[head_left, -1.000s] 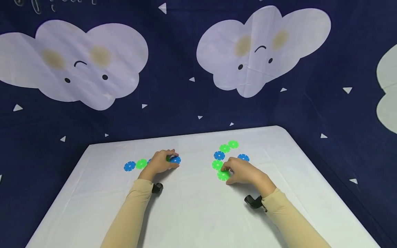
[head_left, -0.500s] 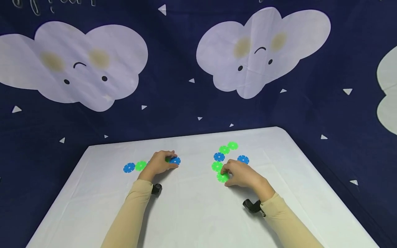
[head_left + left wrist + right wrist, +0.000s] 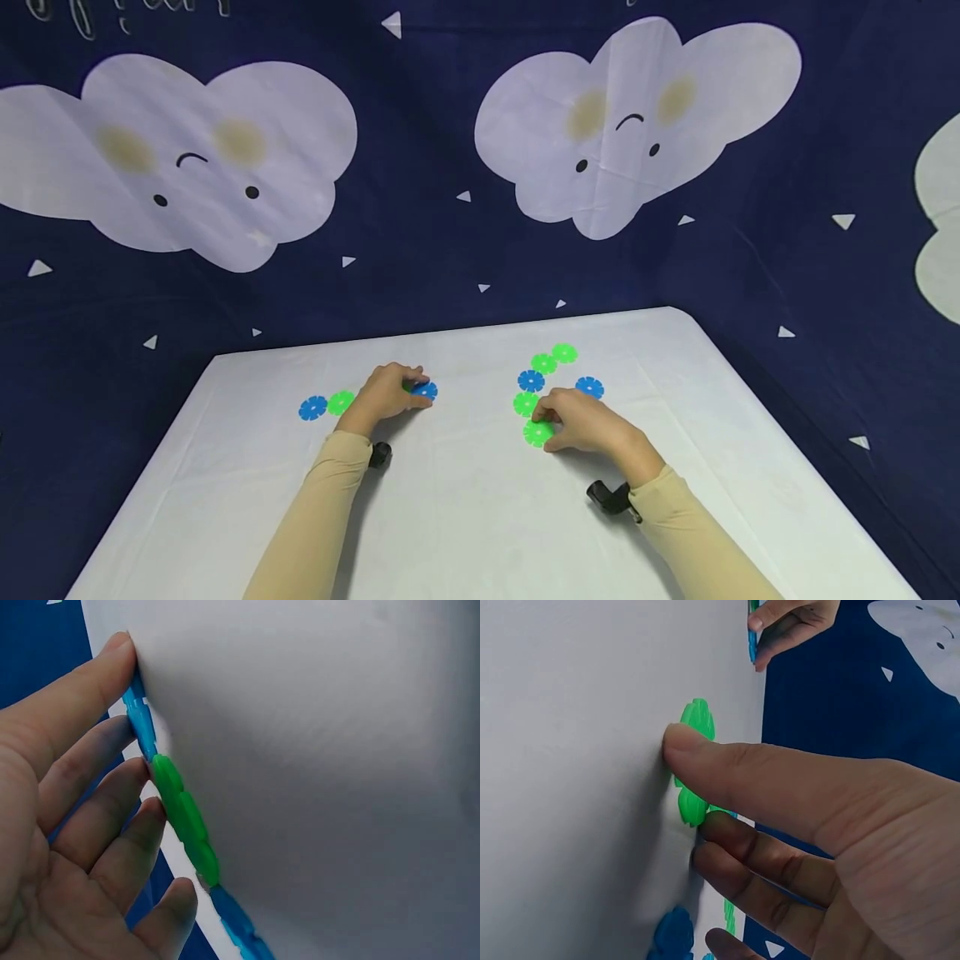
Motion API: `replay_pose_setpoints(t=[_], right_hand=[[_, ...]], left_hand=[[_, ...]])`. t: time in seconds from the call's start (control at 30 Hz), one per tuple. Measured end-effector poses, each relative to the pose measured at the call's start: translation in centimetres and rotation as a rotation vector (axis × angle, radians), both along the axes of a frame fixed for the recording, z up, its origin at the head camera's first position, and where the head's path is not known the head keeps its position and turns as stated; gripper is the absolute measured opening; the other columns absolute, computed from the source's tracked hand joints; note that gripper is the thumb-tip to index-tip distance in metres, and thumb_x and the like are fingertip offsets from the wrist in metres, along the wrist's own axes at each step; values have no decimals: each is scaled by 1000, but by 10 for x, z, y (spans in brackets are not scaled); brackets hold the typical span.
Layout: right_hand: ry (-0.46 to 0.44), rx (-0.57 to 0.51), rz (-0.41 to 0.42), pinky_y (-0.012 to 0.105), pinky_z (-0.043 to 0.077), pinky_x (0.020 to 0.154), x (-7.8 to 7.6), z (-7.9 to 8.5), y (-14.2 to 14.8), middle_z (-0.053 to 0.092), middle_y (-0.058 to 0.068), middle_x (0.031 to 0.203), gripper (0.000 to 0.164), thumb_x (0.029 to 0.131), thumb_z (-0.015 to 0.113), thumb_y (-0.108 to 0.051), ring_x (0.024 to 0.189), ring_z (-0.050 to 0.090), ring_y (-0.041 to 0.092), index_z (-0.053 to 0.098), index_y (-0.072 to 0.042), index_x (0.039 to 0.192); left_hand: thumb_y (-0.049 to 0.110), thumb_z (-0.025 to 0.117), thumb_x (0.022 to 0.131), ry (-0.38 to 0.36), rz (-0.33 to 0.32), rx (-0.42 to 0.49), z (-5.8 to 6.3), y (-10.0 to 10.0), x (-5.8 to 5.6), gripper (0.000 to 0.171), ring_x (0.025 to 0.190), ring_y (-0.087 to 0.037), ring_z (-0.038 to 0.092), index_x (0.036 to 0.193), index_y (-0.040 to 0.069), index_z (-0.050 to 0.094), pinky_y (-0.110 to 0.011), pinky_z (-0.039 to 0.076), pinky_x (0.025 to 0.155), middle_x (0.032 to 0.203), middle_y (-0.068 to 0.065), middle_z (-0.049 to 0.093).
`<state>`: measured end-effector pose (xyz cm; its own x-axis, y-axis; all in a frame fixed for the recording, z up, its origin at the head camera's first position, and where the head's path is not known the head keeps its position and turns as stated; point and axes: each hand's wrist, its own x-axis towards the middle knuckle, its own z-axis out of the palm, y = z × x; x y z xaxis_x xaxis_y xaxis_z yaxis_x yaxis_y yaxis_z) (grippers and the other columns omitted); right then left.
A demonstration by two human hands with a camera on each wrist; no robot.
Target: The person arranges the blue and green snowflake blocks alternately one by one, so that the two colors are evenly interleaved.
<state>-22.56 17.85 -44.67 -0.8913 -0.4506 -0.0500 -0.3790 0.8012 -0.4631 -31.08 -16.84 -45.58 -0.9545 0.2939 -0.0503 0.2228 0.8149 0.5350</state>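
My left hand rests over the right end of a row of flat, notched plastic snowflake discs, thumb and fingers at the edges of a blue disc. Further left in that row lie a green disc and a blue disc; my hand hides the middle. With its thumb and fingertips, my right hand pinches a green disc, also seen in the right wrist view. Just beyond it, a curved line continues with another green disc, a blue disc and two green discs.
A lone blue disc lies beyond my right hand. The white table has its far edge against a dark blue cloth printed with clouds. Small black cameras stick out at both wrists.
My right hand has drawn its green disc slightly toward me, and a small gap now shows between it and the neighbouring green disc. My left hand stays nearly still.
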Motion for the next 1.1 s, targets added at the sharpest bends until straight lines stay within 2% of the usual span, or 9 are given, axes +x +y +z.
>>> replay_pose_setpoints(t=[0.43, 0.53, 0.8, 0.93, 1.1], right_hand=[[-33, -1, -6, 33, 52, 82, -7, -1, -4, 68, 0, 95, 36, 76, 98, -17, 86, 56, 12, 79, -11, 106], [-59, -10, 2, 31, 50, 79, -9, 1, -5, 65, 2, 92, 36, 76, 98, -14, 84, 54, 13, 77, -10, 105], [-200, 4, 13, 28, 45, 74, -22, 4, -10, 59, 2, 91, 38, 77, 95, -8, 82, 50, 15, 69, -10, 104], [-228, 0, 13, 27, 41, 69, -22, 7, -11, 53, 1, 86, 41, 75, 91, -4, 78, 48, 15, 62, -12, 102], [-219, -12, 21, 29, 39, 68, -17, 9, -11, 51, 2, 85, 44, 77, 88, 0, 77, 47, 17, 56, -13, 104]], left_hand=[[19, 88, 89, -57, -60, -32, 8, -2, -3, 49, 152, -43, 48, 134, 6, 75, -61, 35, 128, 156, -14, 59], [18, 88, 89, -58, -54, -29, 9, -2, -3, 48, 152, -43, 49, 134, 7, 75, -61, 35, 128, 155, -14, 60], [17, 91, 86, -56, -17, -21, 9, -1, -3, 48, 151, -42, 51, 131, 8, 77, -59, 37, 127, 153, -14, 62], [16, 91, 86, -60, -10, -19, 10, 1, -2, 48, 151, -42, 50, 131, 8, 77, -59, 37, 128, 153, -14, 62], [17, 91, 86, -71, -8, -18, 10, 3, -3, 48, 151, -42, 50, 132, 9, 77, -59, 37, 128, 154, -13, 61]])
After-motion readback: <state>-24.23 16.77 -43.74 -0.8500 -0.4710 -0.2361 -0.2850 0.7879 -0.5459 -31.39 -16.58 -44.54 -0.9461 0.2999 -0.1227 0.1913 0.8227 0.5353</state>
